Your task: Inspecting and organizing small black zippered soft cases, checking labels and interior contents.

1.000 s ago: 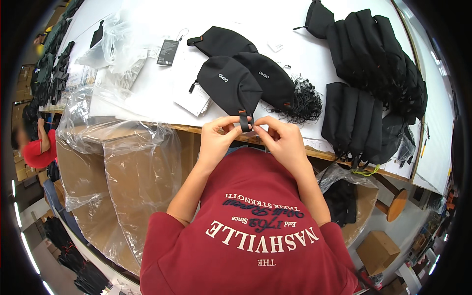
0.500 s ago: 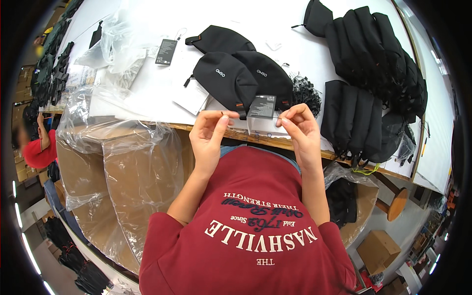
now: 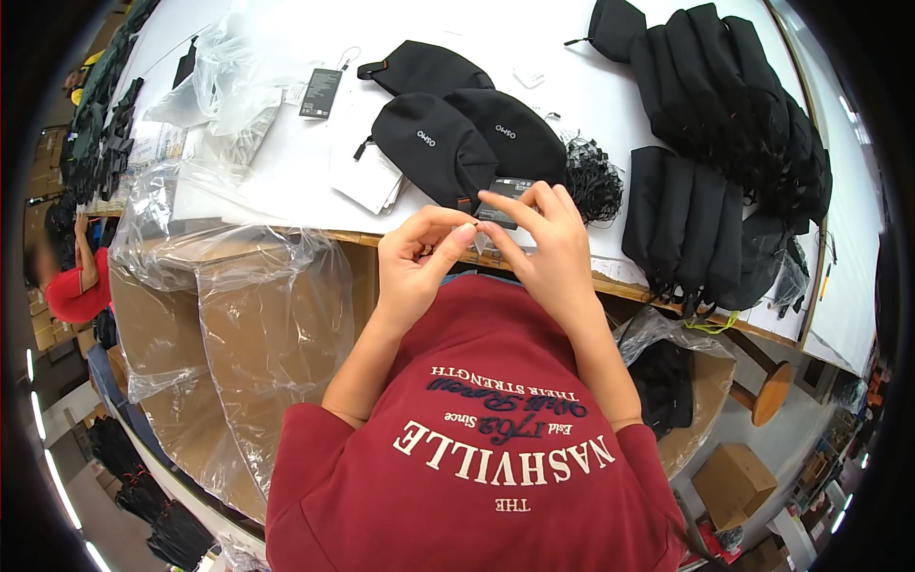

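Observation:
My left hand (image 3: 424, 257) is closed in a pinch at the table's near edge; a thin dark string shows only faintly at its fingertips. The thumb of my right hand (image 3: 553, 246) meets those fingertips, its index finger stretched across a black hang tag (image 3: 505, 185). How the string runs between the fingers is mostly hidden. Just beyond lies a black zip pouch (image 3: 429, 143) with a small orange-striped side tab, overlapping a second black pouch (image 3: 519, 133). A third black pouch (image 3: 429, 69) rests behind them.
A bundle of black strings (image 3: 593, 181) lies right of the pouches; stacked black pouches (image 3: 705, 86) fill the right side. Left are white papers (image 3: 362, 181), another black tag (image 3: 320, 92) and clear plastic bags (image 3: 229, 86). Plastic-lined cartons (image 3: 276, 315) stand below the table edge (image 3: 610, 284).
My hands have come together from either side of the hang tag. The right hand moved left, its index finger now over the tag; the left moved slightly right.

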Demonstrator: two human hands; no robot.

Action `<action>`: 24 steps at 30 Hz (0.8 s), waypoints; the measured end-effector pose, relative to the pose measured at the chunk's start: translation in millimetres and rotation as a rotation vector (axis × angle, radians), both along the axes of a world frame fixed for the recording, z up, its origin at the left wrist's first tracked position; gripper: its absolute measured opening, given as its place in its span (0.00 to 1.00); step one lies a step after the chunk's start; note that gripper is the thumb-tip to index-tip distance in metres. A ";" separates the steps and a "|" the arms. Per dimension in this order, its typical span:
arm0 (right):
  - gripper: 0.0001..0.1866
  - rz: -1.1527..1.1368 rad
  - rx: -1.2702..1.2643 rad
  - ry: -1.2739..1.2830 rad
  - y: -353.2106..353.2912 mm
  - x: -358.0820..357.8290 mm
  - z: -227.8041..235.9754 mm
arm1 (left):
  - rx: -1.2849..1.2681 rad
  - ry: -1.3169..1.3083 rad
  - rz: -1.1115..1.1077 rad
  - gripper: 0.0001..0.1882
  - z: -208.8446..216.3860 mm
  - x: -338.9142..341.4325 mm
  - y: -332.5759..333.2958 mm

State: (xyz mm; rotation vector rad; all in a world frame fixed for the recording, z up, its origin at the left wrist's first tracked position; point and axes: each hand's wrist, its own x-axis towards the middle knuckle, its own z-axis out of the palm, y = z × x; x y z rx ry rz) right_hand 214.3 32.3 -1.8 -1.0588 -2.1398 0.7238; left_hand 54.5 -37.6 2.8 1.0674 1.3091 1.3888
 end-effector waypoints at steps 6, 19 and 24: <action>0.07 0.077 -0.063 -0.100 3.7 -4.1 -1.4 | -0.012 0.020 -0.002 0.05 -4.6 -1.3 -5.6; 0.07 0.130 -0.147 -0.164 -4.8 -18.4 -9.2 | 0.014 -0.064 0.007 0.07 -0.7 -3.8 -4.6; 0.06 0.134 -0.089 -0.174 -6.1 -24.0 -11.0 | 0.022 -0.076 0.015 0.07 4.9 -0.2 -1.5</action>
